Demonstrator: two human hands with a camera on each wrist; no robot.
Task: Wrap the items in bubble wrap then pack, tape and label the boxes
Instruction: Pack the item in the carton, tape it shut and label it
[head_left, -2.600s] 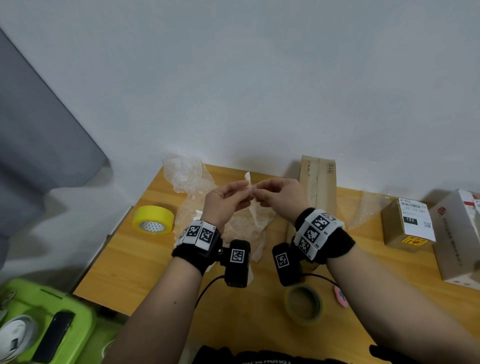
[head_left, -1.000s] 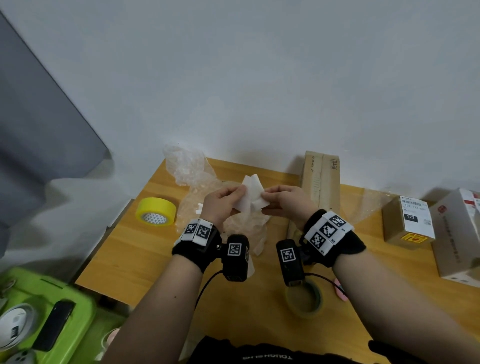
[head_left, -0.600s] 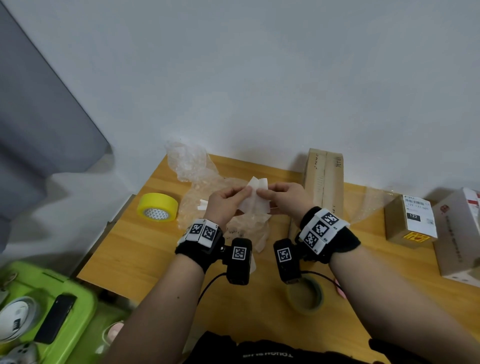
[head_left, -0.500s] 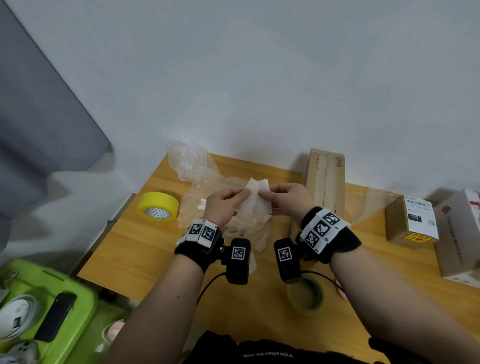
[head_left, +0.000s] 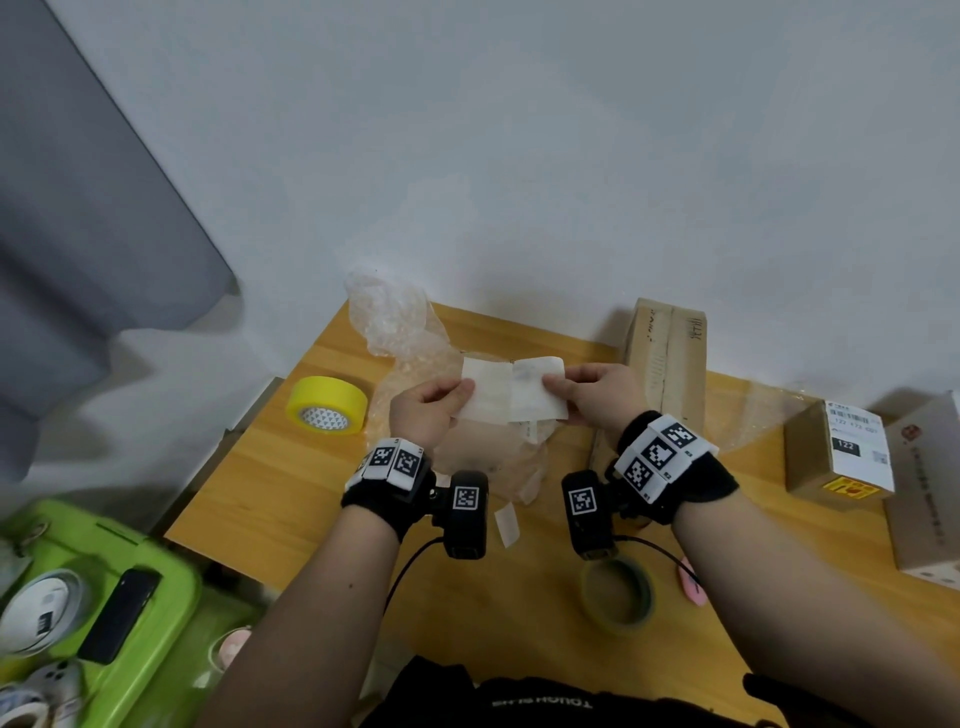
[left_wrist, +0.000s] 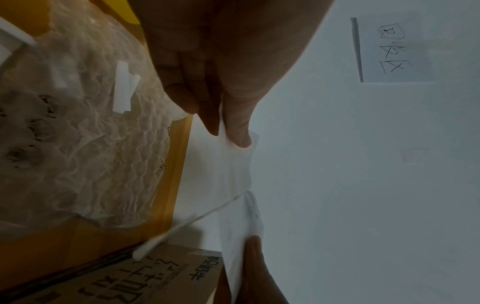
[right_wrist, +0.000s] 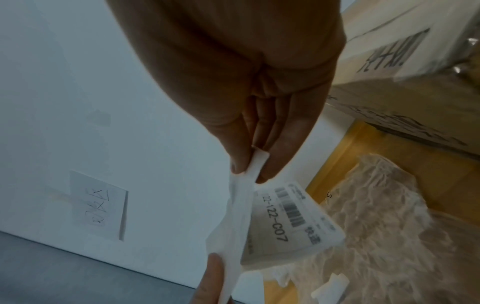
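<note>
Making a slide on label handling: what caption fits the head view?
Both hands, left hand and right hand, pinch a white shipping label by its ends above bubble wrap on a wooden table.

Green bin (head_left: 156, 597) — black phone (head_left: 119, 613) on top, grey curtain (head_left: 78, 234)

Label (head_left: 511, 388): thin white paper, matt. Bubble wrap (head_left: 410, 332): clear plastic, crinkled, slightly glossy. Bench (head_left: 291, 462): smooth wood, orange-toned. Boxes (head_left: 667, 358): matt brown cardboard. Tape roll (head_left: 327, 405): yellow, smooth.
</note>
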